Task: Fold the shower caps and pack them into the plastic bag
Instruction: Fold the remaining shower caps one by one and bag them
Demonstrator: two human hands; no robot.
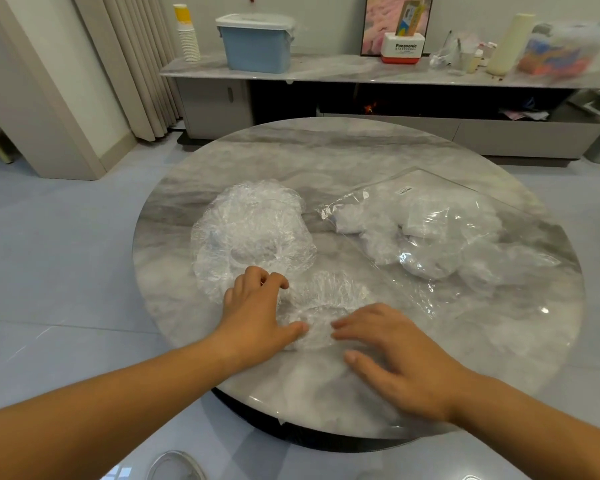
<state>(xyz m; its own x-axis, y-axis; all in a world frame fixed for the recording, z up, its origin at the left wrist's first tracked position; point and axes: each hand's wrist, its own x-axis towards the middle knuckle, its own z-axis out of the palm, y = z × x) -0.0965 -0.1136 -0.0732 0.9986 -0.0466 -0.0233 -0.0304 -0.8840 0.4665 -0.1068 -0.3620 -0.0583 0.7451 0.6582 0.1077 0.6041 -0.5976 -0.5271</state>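
Clear shower cap (pixel 326 299) lies lower centre on the worktop (pixel 326 150), right hand (pixel 395 351) flat and spread upon it, left hand (pixel 253 317) bent-fingered at its edge, grip unclear; folding looks under way, and next it wants doubling over, then sliding into the plastic bag (pixel 447 237) at right

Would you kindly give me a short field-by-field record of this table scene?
table: round, marble
cap: on the near table, between both hands
left hand: on the cap's left edge, fingers bent, grip unclear
right hand: flat on the cap's right side, fingers straight
loose caps: heap beyond the left hand
bag: lying at right
folded caps: inside the bag
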